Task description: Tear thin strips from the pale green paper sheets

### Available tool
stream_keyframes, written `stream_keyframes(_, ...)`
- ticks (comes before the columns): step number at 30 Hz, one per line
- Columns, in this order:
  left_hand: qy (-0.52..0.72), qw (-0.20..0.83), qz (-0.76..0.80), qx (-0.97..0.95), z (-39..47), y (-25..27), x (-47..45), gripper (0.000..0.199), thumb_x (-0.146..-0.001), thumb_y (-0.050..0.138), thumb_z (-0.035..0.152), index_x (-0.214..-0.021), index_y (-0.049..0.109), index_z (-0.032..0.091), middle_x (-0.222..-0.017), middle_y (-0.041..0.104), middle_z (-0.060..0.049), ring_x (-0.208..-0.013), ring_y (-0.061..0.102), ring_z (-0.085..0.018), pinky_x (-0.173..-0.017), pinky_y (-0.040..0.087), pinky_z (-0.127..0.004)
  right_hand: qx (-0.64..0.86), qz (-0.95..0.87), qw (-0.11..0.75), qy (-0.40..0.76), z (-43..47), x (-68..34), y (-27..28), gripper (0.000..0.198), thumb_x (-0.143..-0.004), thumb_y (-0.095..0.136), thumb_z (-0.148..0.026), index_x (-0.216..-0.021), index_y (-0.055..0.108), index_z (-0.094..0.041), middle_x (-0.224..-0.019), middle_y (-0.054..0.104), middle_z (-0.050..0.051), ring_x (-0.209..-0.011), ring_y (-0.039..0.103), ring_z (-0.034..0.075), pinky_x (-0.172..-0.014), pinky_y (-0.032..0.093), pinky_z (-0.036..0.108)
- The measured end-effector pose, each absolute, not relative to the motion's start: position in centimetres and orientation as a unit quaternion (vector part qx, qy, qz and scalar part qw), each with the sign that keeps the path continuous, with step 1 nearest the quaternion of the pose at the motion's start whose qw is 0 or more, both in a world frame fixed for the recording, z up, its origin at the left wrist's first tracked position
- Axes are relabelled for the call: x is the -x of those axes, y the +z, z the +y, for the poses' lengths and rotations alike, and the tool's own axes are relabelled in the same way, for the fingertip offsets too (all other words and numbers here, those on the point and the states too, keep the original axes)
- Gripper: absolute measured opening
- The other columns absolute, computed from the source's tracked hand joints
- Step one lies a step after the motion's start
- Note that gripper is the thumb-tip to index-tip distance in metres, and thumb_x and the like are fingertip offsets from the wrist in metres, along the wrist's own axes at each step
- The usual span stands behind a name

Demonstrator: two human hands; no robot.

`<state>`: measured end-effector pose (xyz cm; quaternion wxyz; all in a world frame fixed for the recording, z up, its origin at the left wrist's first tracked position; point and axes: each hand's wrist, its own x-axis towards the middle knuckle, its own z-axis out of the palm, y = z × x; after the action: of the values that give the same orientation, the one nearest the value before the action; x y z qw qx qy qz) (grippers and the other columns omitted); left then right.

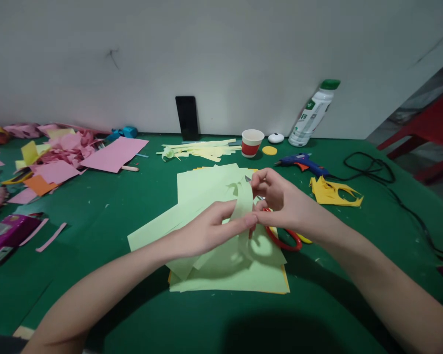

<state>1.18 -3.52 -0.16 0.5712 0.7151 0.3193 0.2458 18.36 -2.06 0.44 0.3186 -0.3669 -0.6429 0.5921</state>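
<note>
A pale green paper strip (242, 199), bent into a curve, stands up between my hands above a stack of pale green paper sheets (221, 275). My left hand (214, 227) grips the strip from the left, thumb in front and fingers behind it. On the other side, my right hand (276, 196) has its fingers curled against the strip's edge, and its thumb meets my left thumb. Scissors with red handles (288, 241) lie under my right hand, partly hidden by it. Yellow-orange sheets peek out along the stack's lower edge.
Cut pale strips (203, 149), a red-and-white paper cup (251, 143), a phone (187, 118) and a leaning bottle (312, 118) line the wall. To the right are a blue glue gun (304, 163), its cord, and yellow paper scrap (332, 191). Pink paper (114, 153) lies left, beyond a purple object (11, 236).
</note>
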Motion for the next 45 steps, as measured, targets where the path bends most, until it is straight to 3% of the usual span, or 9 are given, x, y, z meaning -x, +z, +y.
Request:
stream_keyframes(6,0.178,0.649,0.283,-0.683,-3.2,0.2,-1.1,0.031,-0.09,0.035,0.034,-0.071,0.051,0.014,-0.073,0.052,-0.001,-0.074,0.05,-0.013,-0.076,0.038,-0.026,0.256,-0.609,0.348,0.666,-1.7,-18.6,0.1,0.051,-0.071,0.061,-0.016,-0.115,0.037,-0.028,-0.118,0.05,0.006,-0.096,0.055,0.016,-0.081,0.046,0.034)
stream_keyframes(10,0.202,0.711,0.265,-0.619,-2.5,-0.5,-1.0,0.025,-0.088,0.038,0.027,-0.07,0.048,0.014,-0.064,0.048,0.001,-0.06,0.05,-0.01,-0.068,0.041,-0.027,0.257,-0.6,0.434,0.621,-1.5,-19.0,0.6,0.032,-0.075,0.054,-0.014,-0.105,0.057,-0.026,-0.12,0.053,0.002,-0.114,0.045,0.018,-0.094,0.038,0.032)
stream_keyframes(17,0.112,0.812,0.244,-0.519,-1.2,-1.1,-0.7,0.024,-0.081,0.035,0.019,-0.057,0.036,0.016,-0.045,0.035,0.006,-0.034,0.035,-0.006,-0.039,0.042,-0.02,0.249,-0.566,0.525,0.585,-1.1,-20.0,1.2,0.032,-0.07,0.05,-0.009,-0.089,0.064,-0.031,-0.112,0.059,-0.005,-0.116,0.044,0.017,-0.095,0.037,0.035)
stream_keyframes(20,0.062,0.81,0.234,-0.533,-0.9,-1.1,-0.5,0.023,-0.079,0.033,0.02,-0.058,0.041,0.016,-0.041,0.034,0.006,-0.03,0.035,-0.007,-0.033,0.04,-0.02,0.262,-0.573,0.527,0.57,-1.0,-20.1,0.9,0.023,-0.068,0.052,-0.011,-0.076,0.064,-0.029,-0.107,0.061,-0.003,-0.108,0.05,0.019,-0.085,0.043,0.036)
stream_keyframes(27,0.008,0.759,0.281,-0.587,0.0,-0.6,0.4,0.014,-0.08,0.041,0.023,-0.073,0.05,0.014,-0.043,0.04,0.008,-0.031,0.037,-0.007,-0.035,0.043,-0.019,0.352,-0.664,0.541,0.376,-0.6,-20.3,0.8,0.02,-0.074,0.049,-0.012,-0.069,0.066,-0.022,-0.09,0.063,0.001,-0.091,0.056,0.016,-0.077,0.043,0.031)
stream_keyframes(36,-0.017,0.634,0.367,-0.681,1.8,0.1,4.6,0.025,-0.08,0.052,0.034,-0.064,0.047,0.016,-0.05,0.055,0.003,-0.044,0.052,-0.009,-0.063,0.046,-0.025,0.484,-0.625,0.494,0.362,1.2,-20.5,-0.8,0.019,-0.072,0.059,-0.022,-0.09,0.062,-0.015,-0.083,0.064,0.004,-0.046,0.052,0.008,-0.053,0.044,0.028)
stream_keyframes(40,-0.018,0.578,0.442,-0.685,3.0,-0.4,8.5,0.029,-0.076,0.056,0.04,-0.064,0.045,0.017,-0.049,0.054,0.004,-0.05,0.054,-0.01,-0.07,0.045,-0.026,0.51,-0.629,0.437,0.393,3.6,-19.0,-2.5,0.017,-0.075,0.06,-0.025,-0.087,0.06,-0.012,-0.088,0.063,0.005,-0.056,0.057,0.011,-0.059,0.048,0.03)
stream_keyframes(43,-0.008,0.528,0.517,-0.673,3.8,-0.4,11.7,0.032,-0.072,0.057,0.047,-0.068,0.045,0.017,-0.059,0.055,0.002,-0.057,0.057,-0.013,-0.063,0.046,-0.025,0.512,-0.648,0.395,0.403,6.6,-16.7,-3.4,0.026,-0.085,0.049,-0.029,-0.106,0.054,-0.014,-0.105,0.057,0.007,-0.087,0.058,0.016,-0.073,0.049,0.035)
stream_keyframes(45,-0.006,0.483,0.566,-0.668,4.5,-0.3,13.5,0.035,-0.07,0.054,0.051,-0.073,0.047,0.017,-0.068,0.058,-0.001,-0.065,0.06,-0.016,-0.062,0.047,-0.025,0.518,-0.661,0.369,0.398,8.8,-14.9,-4.0,0.029,-0.086,0.048,-0.03,-0.11,0.052,-0.016,-0.111,0.055,0.008,-0.092,0.056,0.017,-0.077,0.048,0.038)
